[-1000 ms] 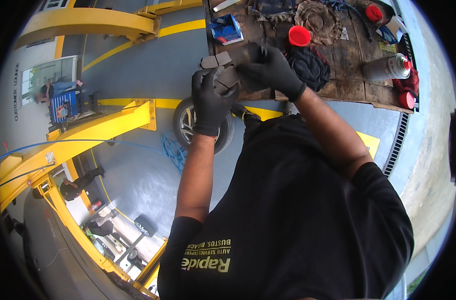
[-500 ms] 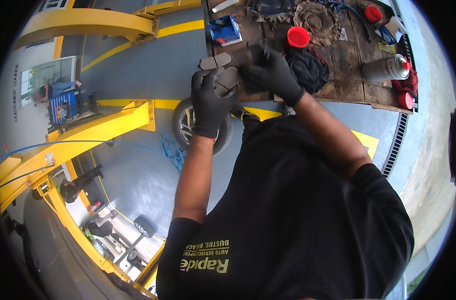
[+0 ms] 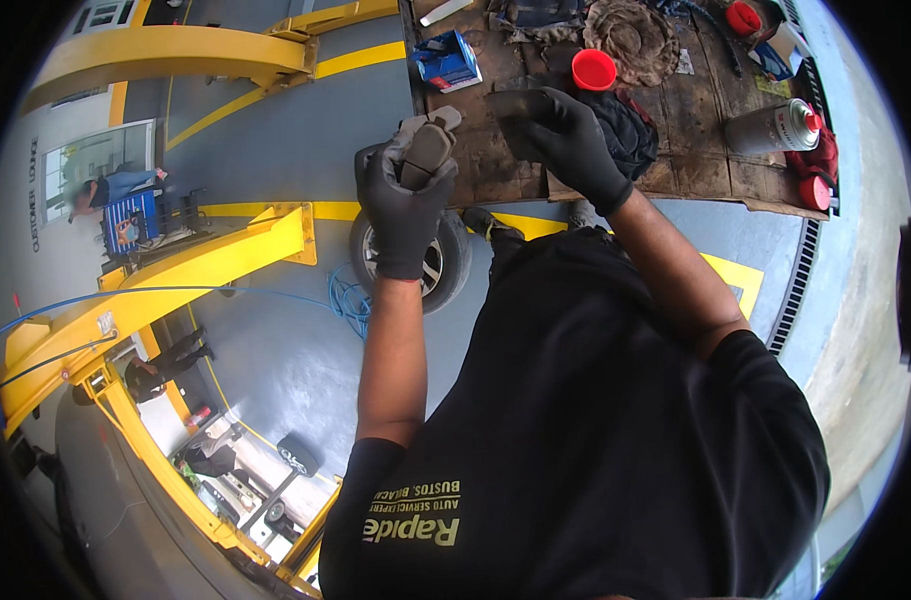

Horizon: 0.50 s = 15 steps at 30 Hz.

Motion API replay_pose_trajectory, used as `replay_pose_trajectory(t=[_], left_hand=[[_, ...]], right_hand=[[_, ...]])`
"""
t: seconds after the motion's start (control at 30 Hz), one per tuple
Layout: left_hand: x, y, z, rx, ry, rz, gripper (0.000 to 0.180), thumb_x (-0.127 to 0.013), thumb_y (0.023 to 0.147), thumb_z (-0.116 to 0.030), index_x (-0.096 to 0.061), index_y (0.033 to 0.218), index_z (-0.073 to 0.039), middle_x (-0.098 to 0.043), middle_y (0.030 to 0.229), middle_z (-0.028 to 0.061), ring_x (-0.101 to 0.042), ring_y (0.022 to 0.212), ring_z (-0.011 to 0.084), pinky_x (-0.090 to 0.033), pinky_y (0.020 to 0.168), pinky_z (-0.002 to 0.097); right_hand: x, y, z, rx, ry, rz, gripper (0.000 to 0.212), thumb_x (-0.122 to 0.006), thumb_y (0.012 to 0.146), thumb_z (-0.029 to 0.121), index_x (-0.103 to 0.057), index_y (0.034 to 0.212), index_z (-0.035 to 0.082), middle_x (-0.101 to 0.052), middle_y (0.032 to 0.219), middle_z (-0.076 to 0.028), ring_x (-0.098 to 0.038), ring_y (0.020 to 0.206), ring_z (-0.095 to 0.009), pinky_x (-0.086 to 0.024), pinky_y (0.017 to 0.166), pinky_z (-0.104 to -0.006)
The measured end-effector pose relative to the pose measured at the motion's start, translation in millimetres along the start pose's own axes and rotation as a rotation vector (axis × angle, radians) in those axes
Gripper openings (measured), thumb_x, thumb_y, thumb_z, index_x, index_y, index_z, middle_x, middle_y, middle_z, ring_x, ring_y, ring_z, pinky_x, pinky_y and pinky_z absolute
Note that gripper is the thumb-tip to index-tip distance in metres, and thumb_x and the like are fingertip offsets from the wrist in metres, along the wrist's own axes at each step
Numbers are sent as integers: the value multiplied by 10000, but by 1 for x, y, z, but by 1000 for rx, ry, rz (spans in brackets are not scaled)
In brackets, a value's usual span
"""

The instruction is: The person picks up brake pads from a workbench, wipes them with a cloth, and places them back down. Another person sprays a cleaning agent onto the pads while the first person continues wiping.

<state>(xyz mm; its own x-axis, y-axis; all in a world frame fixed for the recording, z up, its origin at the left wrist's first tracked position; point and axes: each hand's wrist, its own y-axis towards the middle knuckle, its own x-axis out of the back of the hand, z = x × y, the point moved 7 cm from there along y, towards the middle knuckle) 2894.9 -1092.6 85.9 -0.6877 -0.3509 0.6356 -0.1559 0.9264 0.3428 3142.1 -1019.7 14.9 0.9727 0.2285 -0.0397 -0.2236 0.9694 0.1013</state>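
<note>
My left hand (image 3: 406, 205), in a black glove, is closed around brake pads (image 3: 428, 150) at the table's near left corner. One pad's grey-brown face points up, with a groove across it. A lighter piece behind it looks like a second pad, mostly hidden by the first and by my fingers. My right hand (image 3: 568, 140), also black-gloved, is a short way to the right, over the table. Its fingers stretch toward the left hand, slightly blurred and apart from the pads, with nothing visible in them.
The worn wooden table (image 3: 691, 150) carries a blue box (image 3: 448, 62), a red cup (image 3: 594, 70), dark cloth (image 3: 624, 135), a rag (image 3: 636, 40) and a spray can (image 3: 771, 128). A wheel (image 3: 446, 262) lies on the floor below my left hand. Yellow lift arms (image 3: 176, 270) extend at left.
The two pads, spread apart before, now lie stacked in my left hand. My right hand has drawn slightly away to the right.
</note>
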Motion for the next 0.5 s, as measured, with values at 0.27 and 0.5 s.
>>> replay_pose_trajectory(t=[0.27, 0.5], left_hand=[[-22, -13, 17, 273, -545, 102, 442, -912, 881, -156, -730, 1252, 1, -755, 1220, 112, -754, 1060, 241, -610, 944, 370], [-37, -34, 37, 500, -940, 288, 440, -567, 1098, -246, -654, 1456, -6, -769, 1296, 160, -785, 1106, 289, -665, 931, 447]], right_hand=[[-11, 13, 28, -121, 138, 153, 299, -814, 1052, 158, -749, 1310, 21, -807, 1074, 6, -703, 952, -37, -608, 841, -275], [-4, 12, 16, -196, 123, 180, 270, -816, 1058, 144, -755, 1288, 15, -809, 1081, -2, -716, 950, -42, -614, 846, -271]])
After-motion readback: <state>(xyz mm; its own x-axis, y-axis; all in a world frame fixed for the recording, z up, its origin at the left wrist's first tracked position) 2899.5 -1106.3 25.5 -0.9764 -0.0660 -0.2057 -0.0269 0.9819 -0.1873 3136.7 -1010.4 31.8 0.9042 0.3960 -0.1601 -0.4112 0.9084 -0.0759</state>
